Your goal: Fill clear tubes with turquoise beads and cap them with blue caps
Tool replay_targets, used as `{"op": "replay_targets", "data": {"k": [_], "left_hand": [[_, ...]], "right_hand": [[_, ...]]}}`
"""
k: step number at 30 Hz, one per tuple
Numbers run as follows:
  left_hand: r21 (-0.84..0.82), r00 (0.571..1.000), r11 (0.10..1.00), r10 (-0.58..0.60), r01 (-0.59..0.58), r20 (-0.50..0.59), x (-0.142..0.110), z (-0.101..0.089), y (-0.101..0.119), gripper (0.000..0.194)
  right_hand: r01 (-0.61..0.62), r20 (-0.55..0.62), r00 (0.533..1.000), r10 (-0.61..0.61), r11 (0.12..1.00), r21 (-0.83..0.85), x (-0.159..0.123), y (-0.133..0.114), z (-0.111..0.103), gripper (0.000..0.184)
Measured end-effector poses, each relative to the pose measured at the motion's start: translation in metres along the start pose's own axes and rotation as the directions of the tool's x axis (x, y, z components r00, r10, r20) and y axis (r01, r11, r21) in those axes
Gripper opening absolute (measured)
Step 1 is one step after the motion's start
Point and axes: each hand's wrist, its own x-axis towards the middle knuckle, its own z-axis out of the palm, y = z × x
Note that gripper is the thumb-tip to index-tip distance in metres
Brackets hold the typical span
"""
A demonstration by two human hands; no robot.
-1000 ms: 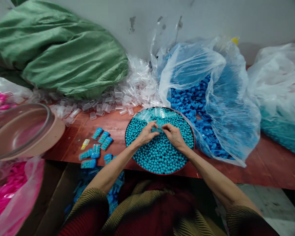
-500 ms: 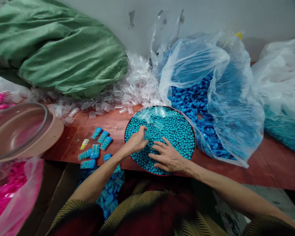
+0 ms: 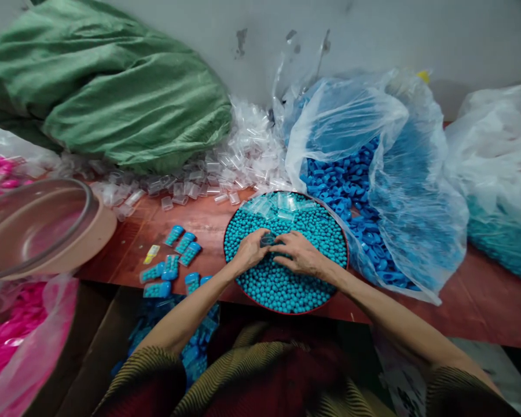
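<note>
This looks like a small workshop for packing or assembly: identical parts lie about in bulk on a long red bench [image 3: 204, 211]. A round tray [image 3: 286, 313] brims with blue beads [image 3: 293, 289]. Behind the tray are heaped clear plastic cases [image 3: 258, 147]; to its right, a bag [image 3: 421, 191] spills blue plastic pieces [image 3: 338, 179]; to its left lie bead-filled cases [image 3: 170, 266].

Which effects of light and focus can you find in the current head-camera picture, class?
Head view: bright glare on the clear cases lying on the beads; head view: deep shadow below the front edge of the red table; head view: the left sleeve looks soft; head view: the small piece at the left hand is too unclear to identify.
</note>
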Motion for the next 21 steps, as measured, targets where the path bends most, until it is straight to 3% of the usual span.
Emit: {"op": "replay_targets", "data": {"k": [2,4,6,10,14,17,19,21], "left_hand": [[0.169,1.000,0.986,0.005,-0.007,0.014,0.000,0.001,0.006,0.035],[0.353,1.000,0.936,-0.022,0.015,0.016,0.001,0.004,0.016,0.031],[0.470,1.000,0.882,-0.031,0.025,0.005,0.004,0.008,0.025,0.024],[0.491,0.999,0.870,0.031,-0.041,0.028,0.007,0.010,0.029,0.024],[0.350,0.994,0.933,0.105,-0.084,-0.043,0.004,0.005,0.018,0.025],[0.267,0.966,0.947,0.219,-0.177,-0.135,0.004,0.008,0.012,0.031],[0.222,0.957,0.947,0.263,-0.232,-0.120,0.007,0.013,0.008,0.036],[0.194,0.959,0.950,0.267,-0.246,-0.093,0.010,0.019,0.005,0.040]], "right_hand": [[-0.188,-0.053,0.981,0.186,0.982,-0.028,0.013,0.009,-0.009,0.030],[-0.388,-0.084,0.921,0.380,0.915,-0.109,0.031,0.018,-0.013,0.032],[-0.470,-0.026,0.881,0.473,0.866,-0.173,0.048,0.027,-0.013,0.035],[-0.484,0.056,0.866,0.497,0.862,-0.153,0.059,0.039,-0.010,0.038],[-0.461,-0.073,0.878,0.473,0.877,0.131,0.042,0.043,-0.006,0.042],[-0.400,-0.222,0.826,0.518,0.816,0.417,0.031,0.035,0.004,0.039],[-0.399,-0.248,0.784,0.569,0.768,0.501,0.027,0.026,0.012,0.028],[-0.424,-0.230,0.783,0.578,0.766,0.483,0.023,0.020,0.017,0.022]]}}
